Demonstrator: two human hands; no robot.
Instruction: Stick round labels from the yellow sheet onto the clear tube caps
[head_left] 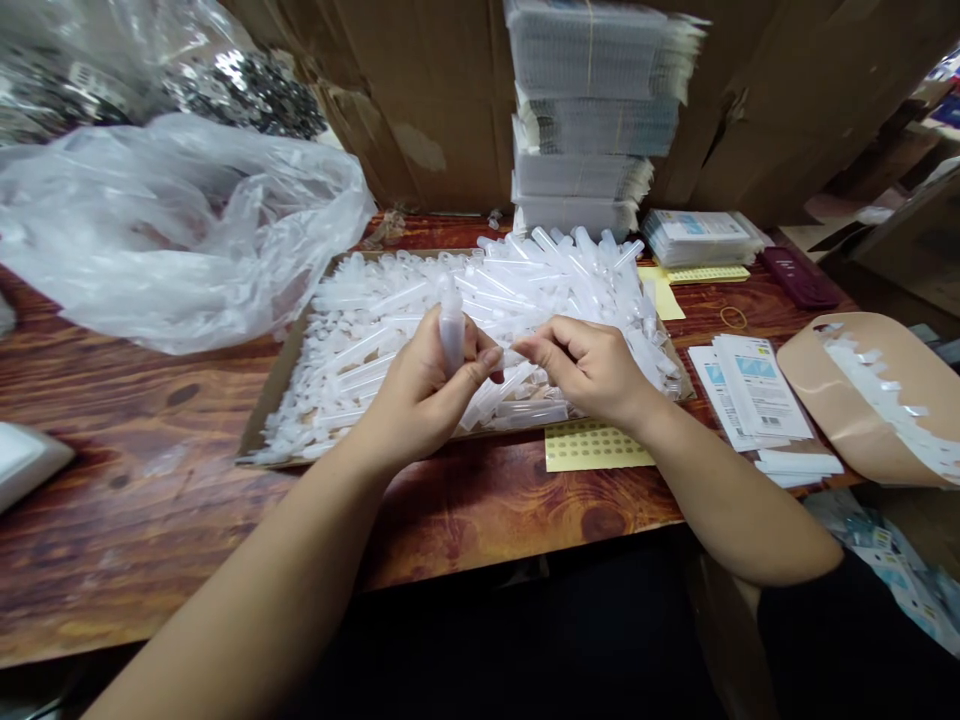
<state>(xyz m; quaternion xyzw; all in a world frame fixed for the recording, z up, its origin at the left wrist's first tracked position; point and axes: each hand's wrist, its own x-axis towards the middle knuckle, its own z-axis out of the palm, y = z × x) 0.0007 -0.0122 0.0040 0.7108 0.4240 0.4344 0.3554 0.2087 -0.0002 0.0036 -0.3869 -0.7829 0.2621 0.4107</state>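
Plastic cylinder [451, 338] in left hand [429, 388]

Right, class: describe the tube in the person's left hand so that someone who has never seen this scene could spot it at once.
On the wood-patterned table, find the shallow cardboard tray heaped with translucent plastic tubes. Over the tray, the left hand holds one tube nearly upright. Its neighbours lie loose in the heap; this one stands in that hand's grip.
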